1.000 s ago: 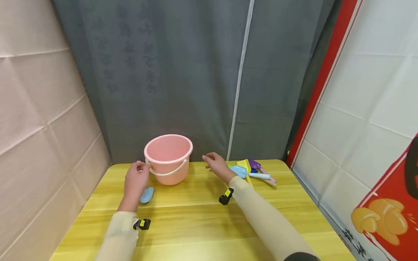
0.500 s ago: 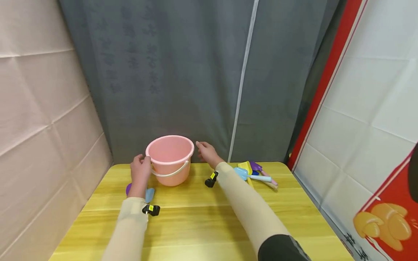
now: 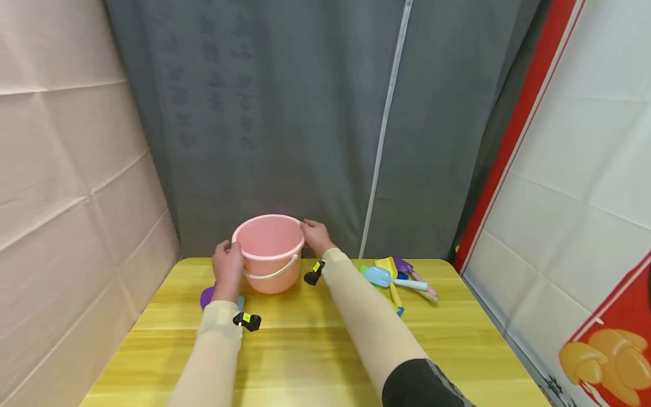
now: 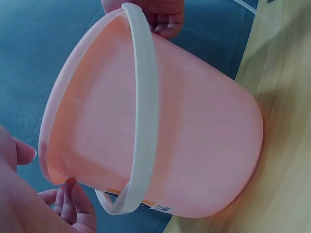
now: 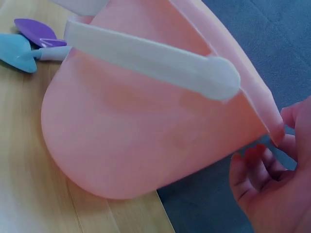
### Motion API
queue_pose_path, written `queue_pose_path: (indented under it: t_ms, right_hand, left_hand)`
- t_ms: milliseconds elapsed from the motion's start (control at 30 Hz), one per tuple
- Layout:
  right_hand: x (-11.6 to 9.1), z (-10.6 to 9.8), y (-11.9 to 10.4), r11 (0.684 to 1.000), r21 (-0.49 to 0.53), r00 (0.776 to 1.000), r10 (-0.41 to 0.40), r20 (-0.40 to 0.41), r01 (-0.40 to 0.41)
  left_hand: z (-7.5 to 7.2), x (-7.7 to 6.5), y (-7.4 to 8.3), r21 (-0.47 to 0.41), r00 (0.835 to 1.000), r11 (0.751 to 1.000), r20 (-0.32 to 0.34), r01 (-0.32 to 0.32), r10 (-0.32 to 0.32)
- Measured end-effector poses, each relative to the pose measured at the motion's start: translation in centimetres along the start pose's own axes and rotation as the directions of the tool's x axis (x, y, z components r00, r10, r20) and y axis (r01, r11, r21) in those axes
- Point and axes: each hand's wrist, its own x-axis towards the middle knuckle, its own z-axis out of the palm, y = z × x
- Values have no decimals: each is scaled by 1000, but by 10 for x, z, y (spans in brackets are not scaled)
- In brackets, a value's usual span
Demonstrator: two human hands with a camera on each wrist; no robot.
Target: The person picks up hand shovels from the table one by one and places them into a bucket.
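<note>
A pink bucket with a white handle stands upright at the back of the wooden table. My left hand is at the left side of its rim. In the left wrist view, fingertips touch under the rim while the thumb stays just off it. On the opposite side my right hand pinches the rim, thumb over the edge and fingers curled beneath. Partly behind the left forearm lie a purple shovel and a light-blue shovel.
To the right on the table lies a pile of toy tools, including a light-blue shovel, a yellow shovel and a purple one. A grey curtain hangs behind the table.
My right hand has moved left from beside the tool pile to the bucket's rim. My left hand has shifted right onto the rim, uncovering the purple shovel. The bucket still stands on the table.
</note>
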Motion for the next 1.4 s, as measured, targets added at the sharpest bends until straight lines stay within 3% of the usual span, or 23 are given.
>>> queue_pose_path:
  t_ms: [467, 767, 1133, 1400]
  right_hand:
    - [-2, 5, 2, 998, 59, 995, 9, -100, -3]
    - [-19, -5, 1, 995, 104, 998, 9, -67, -2]
    - [-36, -31, 8, 984, 167, 995, -42, -88, 56]
    - [-52, -50, 14, 981, 179, 995, -57, -82, 71]
  left_hand:
    - [3, 0, 9, -76, 993, 995, 98, 71, -64]
    - [3, -5, 15, -153, 993, 985, 95, 79, -65]
    - [17, -7, 20, -88, 986, 996, 167, 11, 4]
    - [21, -12, 23, -40, 966, 999, 260, 21, -10]
